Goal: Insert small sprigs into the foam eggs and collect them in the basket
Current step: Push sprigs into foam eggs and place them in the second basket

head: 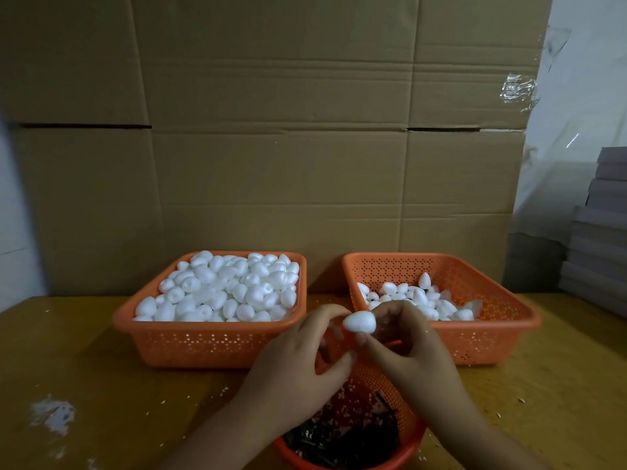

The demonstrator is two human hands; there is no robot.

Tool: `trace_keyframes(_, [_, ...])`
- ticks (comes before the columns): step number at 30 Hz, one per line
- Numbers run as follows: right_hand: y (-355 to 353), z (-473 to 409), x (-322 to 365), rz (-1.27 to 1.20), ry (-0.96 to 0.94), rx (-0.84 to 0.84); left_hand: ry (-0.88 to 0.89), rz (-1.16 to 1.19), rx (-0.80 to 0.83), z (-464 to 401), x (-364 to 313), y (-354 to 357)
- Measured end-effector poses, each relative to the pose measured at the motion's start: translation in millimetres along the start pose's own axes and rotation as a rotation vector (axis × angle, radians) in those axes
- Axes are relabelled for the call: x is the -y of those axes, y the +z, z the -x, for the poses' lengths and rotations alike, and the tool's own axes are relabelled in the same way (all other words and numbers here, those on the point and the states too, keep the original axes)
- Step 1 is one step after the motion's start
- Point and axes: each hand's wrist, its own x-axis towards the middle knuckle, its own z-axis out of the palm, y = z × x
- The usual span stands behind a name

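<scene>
The right hand [407,337] pinches a white foam egg [359,322] at its fingertips; the left hand [305,361], fingers curled, touches the egg's other end. Both hover above a round orange bowl [403,401] of dark sprigs [342,439] on the counter [101,385]. Behind sit two orange baskets — the left basket [203,344] heaped with eggs, the right basket [492,337] partly filled — before a cardboard wall [271,130].
</scene>
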Motion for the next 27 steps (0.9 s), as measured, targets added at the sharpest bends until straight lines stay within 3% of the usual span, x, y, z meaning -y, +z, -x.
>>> trace_keyframes(7, [-45.4,-25.8,-8.9,0.252,0.108,-0.300,0.018,0.110,-0.098,-3.2,-2.1,-5.0])
trace_keyframes(10, [-53.1,-29.3,-13.7,0.267,0.141,-0.317,0.005,0.092,-0.143,-6.1,-0.5,-13.7])
trace_keyframes(13, [-42.8,-23.9,-6.4,0.295,0.061,-0.279,-0.010,-0.088,-0.217,-8.4,11.6,-28.0])
trace_keyframes(16, [-24.1,-11.9,5.6,0.343,-0.040,-0.030,-0.044,-0.369,-0.274,-10.6,32.5,-43.6])
trace_keyframes(22, [9.3,12.3,10.0,0.653,-0.199,0.572,-0.385,-0.563,-0.222,-16.9,73.8,-71.6])
trace_keyframes(27, [9.5,13.6,3.5,0.773,-0.141,0.701,-0.563,-0.594,-0.088,-14.1,96.2,-104.5])
